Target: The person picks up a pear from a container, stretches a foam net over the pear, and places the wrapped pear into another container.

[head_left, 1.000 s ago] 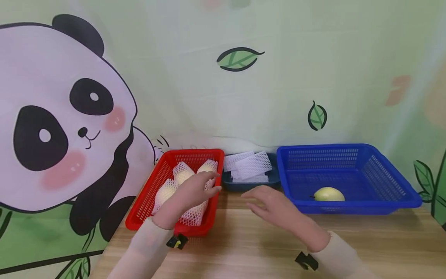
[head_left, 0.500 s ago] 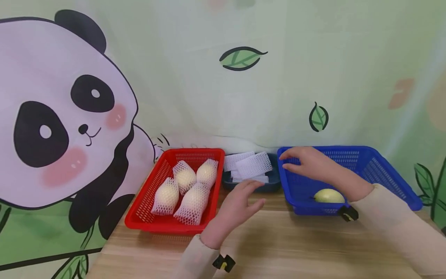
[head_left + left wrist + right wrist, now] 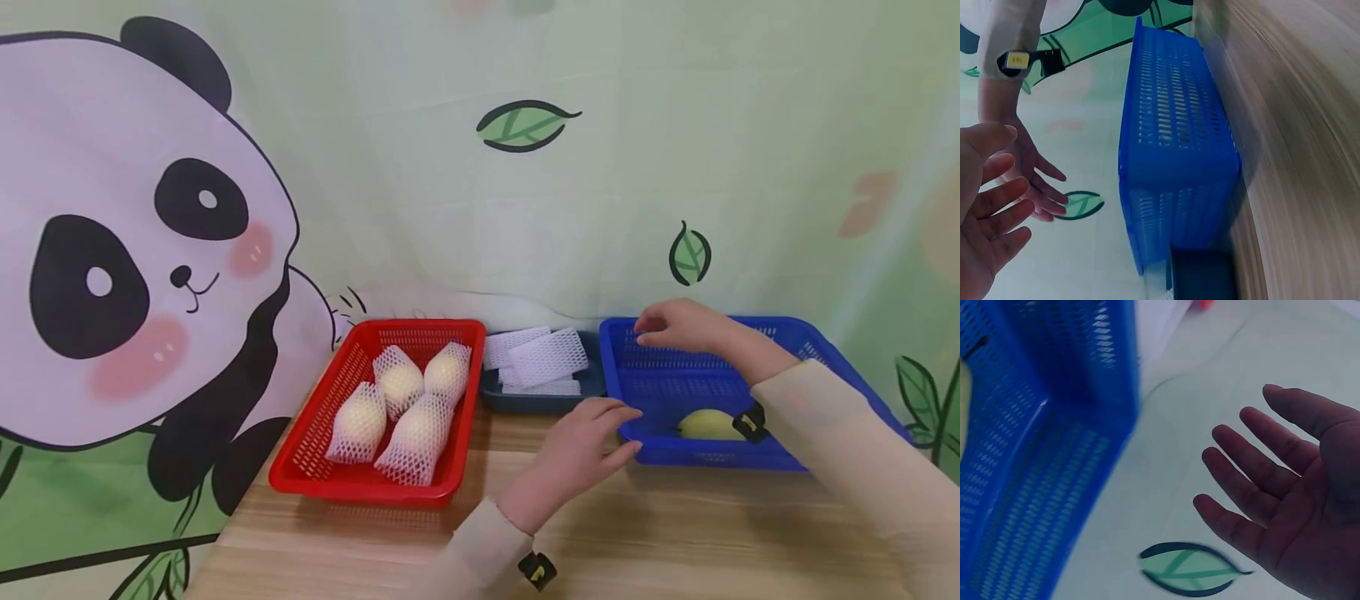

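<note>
My right hand hovers over the blue basket, its fingers loosely bent and nothing in them. Inside that basket, near the front wall, lies a bare yellow-green pear, partly behind the right wrist's black camera mount. My left hand is in front of the basket's near left corner, fingers apart and holding nothing. In the right wrist view the right hand has spread fingers and a bare palm. The left wrist view shows the left hand's fingers relaxed, with the blue basket wall to their right.
A red basket on the left holds several pale fruits in white foam nets. Between the baskets, a small dark blue tray carries flat white foam net sleeves. All stand on a wooden table before a panda-printed backdrop.
My left hand has moved right, away from the red basket, to the blue basket's front corner. The right hand has gone up and right, over the blue basket. The wrapped fruits stayed put.
</note>
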### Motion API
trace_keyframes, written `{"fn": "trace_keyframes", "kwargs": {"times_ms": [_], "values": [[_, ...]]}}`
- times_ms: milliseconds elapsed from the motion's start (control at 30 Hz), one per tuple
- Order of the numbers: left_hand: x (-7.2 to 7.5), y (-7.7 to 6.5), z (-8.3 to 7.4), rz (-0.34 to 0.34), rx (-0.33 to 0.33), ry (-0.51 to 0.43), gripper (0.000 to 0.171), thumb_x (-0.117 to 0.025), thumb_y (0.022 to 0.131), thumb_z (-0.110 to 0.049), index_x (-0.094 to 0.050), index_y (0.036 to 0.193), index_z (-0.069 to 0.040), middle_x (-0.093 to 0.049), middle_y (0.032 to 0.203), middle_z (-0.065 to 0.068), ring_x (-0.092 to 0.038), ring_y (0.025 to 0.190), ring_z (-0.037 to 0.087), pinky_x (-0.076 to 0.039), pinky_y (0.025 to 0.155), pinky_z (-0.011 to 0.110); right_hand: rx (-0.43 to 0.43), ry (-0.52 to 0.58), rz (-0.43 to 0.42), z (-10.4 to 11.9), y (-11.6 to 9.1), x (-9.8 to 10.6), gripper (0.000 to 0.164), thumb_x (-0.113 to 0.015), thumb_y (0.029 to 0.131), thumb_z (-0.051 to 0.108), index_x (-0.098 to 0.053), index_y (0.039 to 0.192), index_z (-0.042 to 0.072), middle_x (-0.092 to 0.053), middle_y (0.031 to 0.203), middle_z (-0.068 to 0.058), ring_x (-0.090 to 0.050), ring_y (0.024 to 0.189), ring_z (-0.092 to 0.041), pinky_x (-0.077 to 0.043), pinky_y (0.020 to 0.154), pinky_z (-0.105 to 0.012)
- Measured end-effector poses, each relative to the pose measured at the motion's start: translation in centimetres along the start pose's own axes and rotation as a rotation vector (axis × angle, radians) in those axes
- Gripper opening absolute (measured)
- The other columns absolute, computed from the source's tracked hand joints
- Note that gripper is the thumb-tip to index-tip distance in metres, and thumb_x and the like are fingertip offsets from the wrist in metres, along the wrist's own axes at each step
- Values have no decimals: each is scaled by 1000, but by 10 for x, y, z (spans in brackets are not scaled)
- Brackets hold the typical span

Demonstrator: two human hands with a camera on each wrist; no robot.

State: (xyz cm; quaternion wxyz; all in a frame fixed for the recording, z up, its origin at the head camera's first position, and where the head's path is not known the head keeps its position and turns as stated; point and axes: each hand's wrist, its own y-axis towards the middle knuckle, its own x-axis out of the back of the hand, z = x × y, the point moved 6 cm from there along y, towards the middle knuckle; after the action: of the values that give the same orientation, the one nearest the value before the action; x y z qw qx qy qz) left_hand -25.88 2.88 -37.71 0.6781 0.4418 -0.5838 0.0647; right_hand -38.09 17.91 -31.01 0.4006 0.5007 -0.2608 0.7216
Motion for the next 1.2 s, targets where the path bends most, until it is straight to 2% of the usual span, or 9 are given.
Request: {"fn": "trace_keyframes", "kwargs": {"times_ms": [133, 300, 467, 567, 700, 800, 933, 1033, 1200], "values": [[-7, 10, -5, 31, -25, 45, 37, -69, 98, -38, -69, 129, -18, -71, 126, -2, -66, 120, 12, -52, 104, 20, -25, -27, 27, -17, 7, -4, 33, -63, 99, 18, -67, 119, -9, -72, 116, -27, -68, 109, -42, -56, 96, -56], [-19, 20, -7, 86, -13, 64, 36, -66, 100, -39, -69, 130, -20, -70, 128, -4, -64, 124, 11, -51, 105, 18, -48, -48, 116, -36, 12, -11, 35, -64, 97, 17, -67, 117, -11, -71, 117, -30, -67, 110, -45, -55, 97, -57], [-32, 24, -10, 71, -49, 84, 33, -65, 100, -40, -71, 127, -22, -71, 125, -6, -64, 122, 8, -49, 106, 16, -77, -77, 241, -56, 15, -26, 39, -66, 94, 19, -66, 117, -13, -70, 116, -31, -67, 108, -44, -56, 95, -55], [-41, 24, -9, 74, -58, 109, 34, -66, 99, -41, -71, 127, -22, -70, 125, -7, -64, 121, 7, -49, 105, 15, -145, -53, 331, -66, 15, -37, 40, -67, 94, 21, -65, 118, -11, -69, 117, -29, -67, 106, -41, -56, 94, -54], [-56, 24, -5, 122, -40, 159, 39, -67, 97, -46, -69, 129, -22, -69, 127, -7, -64, 121, 7, -51, 102, 14, -283, 0, 443, -79, 13, -48, 37, -67, 96, 26, -67, 117, -4, -68, 120, -24, -65, 111, -40, -55, 97, -59], [-66, 23, -2, 158, -31, 183, 42, -67, 96, -48, -69, 130, -22, -69, 128, -6, -64, 120, 7, -52, 100, 15, -340, -44, 511, -88, 12, -53, 37, -68, 96, 31, -68, 117, 1, -68, 123, -22, -63, 117, -43, -53, 100, -60], [-73, 22, -1, 179, -29, 193, 41, -66, 96, -48, -71, 127, -21, -70, 123, -7, -65, 116, 7, -53, 97, 15, -366, -141, 596, -96, 10, -59, 45, -69, 95, 38, -68, 123, 3, -68, 129, -23, -63, 121, -46, -54, 102, -55], [-75, 21, -1, 169, -28, 200, 35, -68, 95, -47, -75, 119, -23, -73, 114, -9, -66, 109, 5, -53, 91, 13, -455, -107, 600, -102, 2, -61, 49, -74, 91, 41, -69, 124, 5, -65, 133, -26, -62, 122, -48, -55, 101, -55], [-75, 22, -1, 156, -4, 199, 26, -69, 95, -44, -79, 109, -25, -75, 102, -13, -67, 101, 3, -54, 83, 11, -657, -28, 538, -117, -7, -63, 59, -85, 81, 41, -69, 120, 0, -63, 130, -31, -59, 122, -49, -54, 101, -56]]}}
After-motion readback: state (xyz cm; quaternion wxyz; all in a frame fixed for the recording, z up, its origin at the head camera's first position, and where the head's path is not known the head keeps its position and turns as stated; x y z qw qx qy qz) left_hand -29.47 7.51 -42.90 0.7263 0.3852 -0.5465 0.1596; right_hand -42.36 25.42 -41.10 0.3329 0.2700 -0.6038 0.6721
